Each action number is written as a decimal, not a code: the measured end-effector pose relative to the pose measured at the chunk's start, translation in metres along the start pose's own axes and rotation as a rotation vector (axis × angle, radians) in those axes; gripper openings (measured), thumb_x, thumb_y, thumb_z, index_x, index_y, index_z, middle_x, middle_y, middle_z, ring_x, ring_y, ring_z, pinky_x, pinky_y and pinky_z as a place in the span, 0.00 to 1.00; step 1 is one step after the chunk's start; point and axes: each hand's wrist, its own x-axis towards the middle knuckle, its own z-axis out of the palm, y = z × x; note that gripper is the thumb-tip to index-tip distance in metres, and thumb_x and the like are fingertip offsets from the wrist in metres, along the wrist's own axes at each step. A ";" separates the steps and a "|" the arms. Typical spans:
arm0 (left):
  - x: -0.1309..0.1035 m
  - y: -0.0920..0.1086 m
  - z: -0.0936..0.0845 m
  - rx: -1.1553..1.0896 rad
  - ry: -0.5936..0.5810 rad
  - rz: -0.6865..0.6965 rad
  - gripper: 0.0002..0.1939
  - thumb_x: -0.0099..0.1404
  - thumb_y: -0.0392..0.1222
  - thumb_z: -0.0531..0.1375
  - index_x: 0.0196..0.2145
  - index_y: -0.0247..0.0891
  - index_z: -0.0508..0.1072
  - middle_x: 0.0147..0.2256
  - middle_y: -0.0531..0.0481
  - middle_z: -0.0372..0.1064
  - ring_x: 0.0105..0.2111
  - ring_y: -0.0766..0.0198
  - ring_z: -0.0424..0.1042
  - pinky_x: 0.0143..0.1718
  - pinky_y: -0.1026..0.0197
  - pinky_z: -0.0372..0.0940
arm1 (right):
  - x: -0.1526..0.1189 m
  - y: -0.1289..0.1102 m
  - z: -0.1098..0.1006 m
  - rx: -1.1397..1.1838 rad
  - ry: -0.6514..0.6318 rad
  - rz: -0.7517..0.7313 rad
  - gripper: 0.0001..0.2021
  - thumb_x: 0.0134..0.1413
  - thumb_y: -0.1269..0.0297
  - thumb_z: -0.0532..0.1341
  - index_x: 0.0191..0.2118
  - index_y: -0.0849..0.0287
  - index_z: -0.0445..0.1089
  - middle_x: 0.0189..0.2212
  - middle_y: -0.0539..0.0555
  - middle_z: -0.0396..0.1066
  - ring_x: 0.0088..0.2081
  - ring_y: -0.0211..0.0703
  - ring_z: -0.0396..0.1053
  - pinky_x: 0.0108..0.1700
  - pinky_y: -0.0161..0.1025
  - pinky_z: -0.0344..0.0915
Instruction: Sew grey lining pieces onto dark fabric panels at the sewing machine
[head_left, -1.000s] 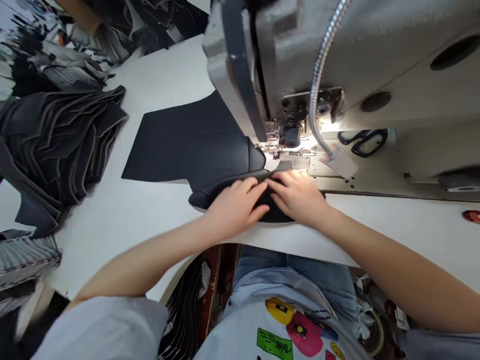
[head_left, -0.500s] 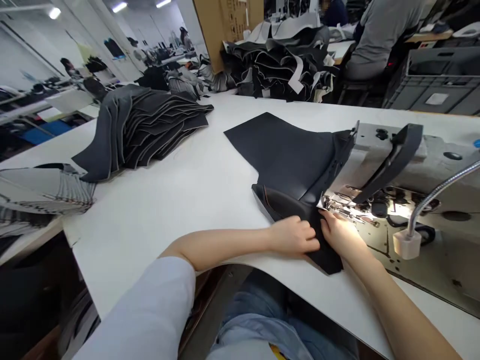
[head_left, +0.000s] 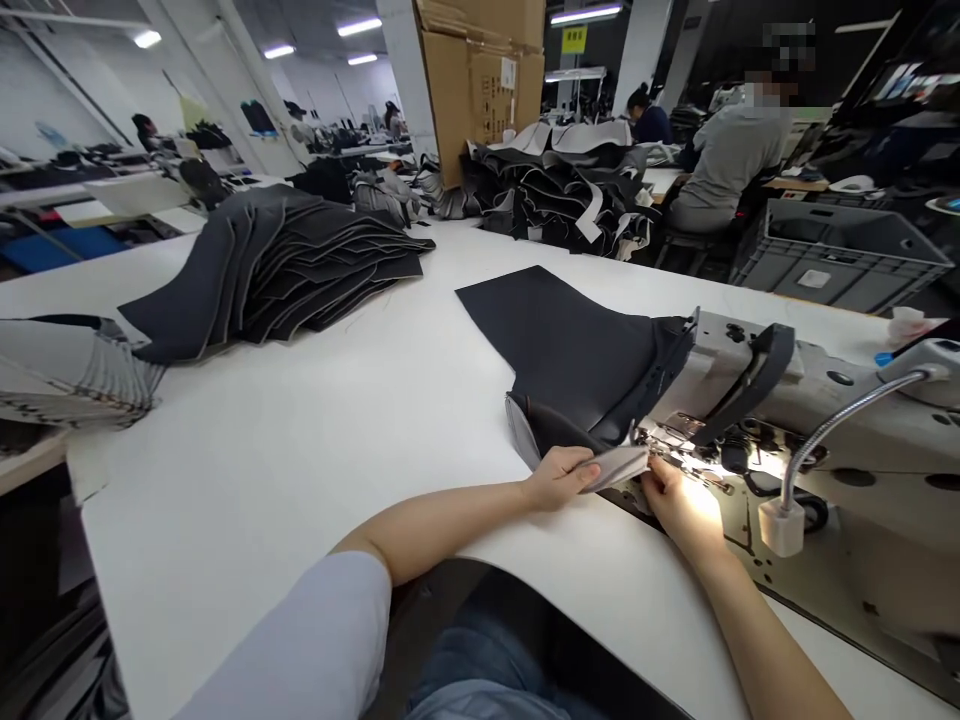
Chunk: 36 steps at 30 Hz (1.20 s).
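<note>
Black panel (head_left: 562, 340) on table (head_left: 300, 440); left fingers (head_left: 587, 473) clamp a pale flap (head_left: 621, 466) (right fingers (head_left: 663, 472): hold unclear).

1 lamp (head_left: 781, 527) glares at right; edges look stretched.

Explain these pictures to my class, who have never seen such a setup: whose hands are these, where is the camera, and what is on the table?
There is no robot: these are a person's bare hands, filmed by one camera on that person's head, looking forward and down. On the white table lies a large dark piece, reaching a sewing machine lit by a small lamp. The left hand grips a pale flap; the right hand is beside the needle area, its grip unclear. A stack of dark pieces lies farther left.
</note>
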 end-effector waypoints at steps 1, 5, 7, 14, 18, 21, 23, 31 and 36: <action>0.000 0.000 0.000 -0.012 0.019 -0.011 0.30 0.69 0.66 0.44 0.22 0.40 0.52 0.21 0.56 0.48 0.22 0.69 0.52 0.25 0.62 0.49 | 0.001 0.000 0.000 0.018 -0.003 0.012 0.17 0.63 0.61 0.50 0.49 0.52 0.72 0.40 0.54 0.78 0.39 0.49 0.75 0.36 0.39 0.66; 0.001 -0.001 0.000 -0.056 0.022 -0.003 0.31 0.67 0.69 0.45 0.21 0.40 0.53 0.21 0.55 0.49 0.23 0.68 0.53 0.26 0.61 0.50 | 0.003 0.000 0.000 0.049 -0.006 0.052 0.15 0.62 0.59 0.50 0.46 0.52 0.73 0.34 0.53 0.76 0.35 0.47 0.74 0.33 0.38 0.63; 0.001 0.000 0.000 -0.064 0.012 0.011 0.31 0.66 0.69 0.47 0.20 0.40 0.53 0.21 0.55 0.50 0.23 0.68 0.54 0.26 0.61 0.50 | 0.004 -0.002 -0.001 0.036 -0.013 0.066 0.14 0.61 0.59 0.50 0.44 0.52 0.72 0.32 0.53 0.76 0.32 0.47 0.73 0.30 0.38 0.61; 0.006 0.012 0.002 -0.259 0.096 -0.251 0.22 0.68 0.49 0.55 0.20 0.40 0.53 0.20 0.56 0.46 0.21 0.68 0.50 0.24 0.60 0.48 | 0.007 -0.003 0.002 -0.075 0.041 0.017 0.14 0.61 0.56 0.51 0.40 0.55 0.71 0.27 0.55 0.74 0.27 0.49 0.70 0.29 0.41 0.62; 0.010 0.022 0.001 -0.307 0.053 -0.325 0.17 0.70 0.42 0.54 0.23 0.40 0.59 0.21 0.55 0.53 0.23 0.67 0.56 0.25 0.60 0.54 | 0.009 0.000 0.004 -0.142 0.127 -0.071 0.15 0.62 0.57 0.52 0.41 0.59 0.73 0.33 0.60 0.75 0.31 0.50 0.72 0.32 0.41 0.64; 0.011 0.032 -0.002 -0.165 -0.199 -0.250 0.16 0.71 0.42 0.53 0.25 0.37 0.66 0.24 0.54 0.61 0.26 0.67 0.62 0.29 0.63 0.59 | 0.010 0.004 0.001 -0.247 0.131 -0.210 0.15 0.61 0.62 0.54 0.48 0.59 0.73 0.40 0.60 0.75 0.35 0.49 0.72 0.35 0.41 0.64; 0.015 0.040 -0.005 -0.008 -0.485 -0.154 0.18 0.72 0.44 0.53 0.27 0.35 0.71 0.27 0.52 0.67 0.30 0.66 0.67 0.35 0.64 0.62 | 0.010 0.008 -0.005 -0.279 0.051 -0.323 0.16 0.61 0.66 0.55 0.53 0.56 0.71 0.43 0.59 0.74 0.37 0.49 0.72 0.35 0.40 0.63; 0.052 0.047 -0.001 0.846 -0.499 -0.024 0.17 0.68 0.35 0.55 0.52 0.37 0.73 0.47 0.44 0.71 0.45 0.56 0.71 0.45 0.57 0.65 | 0.000 0.032 -0.023 -0.306 -0.025 -0.618 0.20 0.62 0.70 0.53 0.57 0.60 0.70 0.47 0.64 0.72 0.46 0.55 0.69 0.45 0.48 0.65; 0.070 0.013 0.011 1.159 -0.553 0.173 0.16 0.65 0.28 0.51 0.44 0.31 0.76 0.43 0.40 0.71 0.45 0.51 0.69 0.46 0.53 0.64 | -0.031 0.047 -0.013 0.032 -0.029 -0.794 0.26 0.56 0.78 0.50 0.58 0.59 0.70 0.65 0.57 0.60 0.69 0.56 0.48 0.67 0.60 0.50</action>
